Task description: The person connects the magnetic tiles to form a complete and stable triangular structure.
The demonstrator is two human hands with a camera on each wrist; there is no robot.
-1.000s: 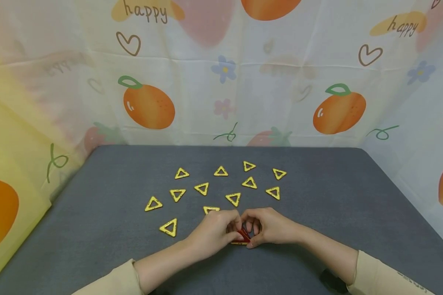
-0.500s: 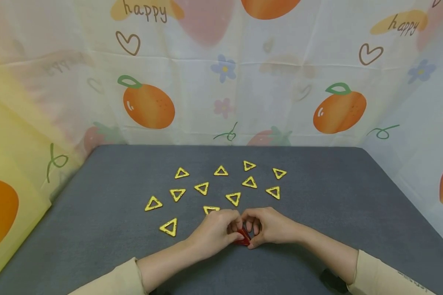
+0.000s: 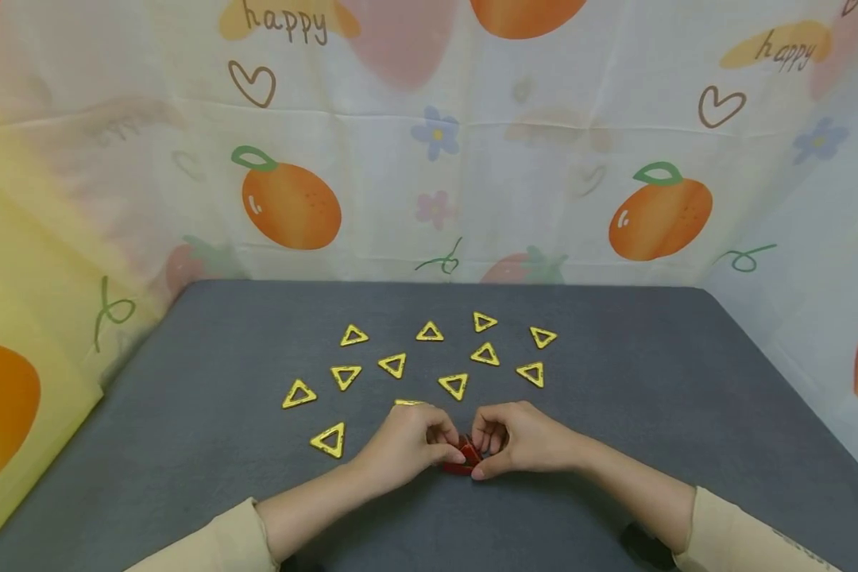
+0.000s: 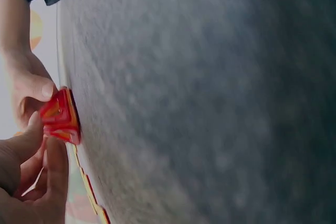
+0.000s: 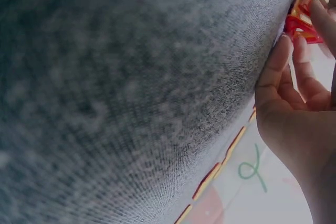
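Small red-and-yellow triangular tiles (image 3: 458, 467) with hollow centres stand joined at an angle on the dark tabletop near its front. In the head view my left hand (image 3: 409, 445) pinches them from the left with thumb and fingers. The left wrist view shows the red faces of the tiles (image 4: 62, 109) tilted against each other. From the right, my right hand (image 3: 527, 439) holds their lower edge between thumb and curled fingers. Its fingertips meet the tiles (image 5: 302, 27) in the right wrist view. Fingers cover part of them, so how many are joined cannot be told.
Several yellow triangular tiles lie flat and apart beyond the hands, such as one at the left (image 3: 328, 440) and one at the right (image 3: 532, 373). One tile (image 3: 407, 402) is mostly covered by the left hand. A fruit-printed cloth (image 3: 515, 183) hangs behind the table.
My left hand has shifted slightly left, and the joined tiles have turned, so more of their red faces shows. My right hand has barely moved. The yellow tiles beyond lie as before.
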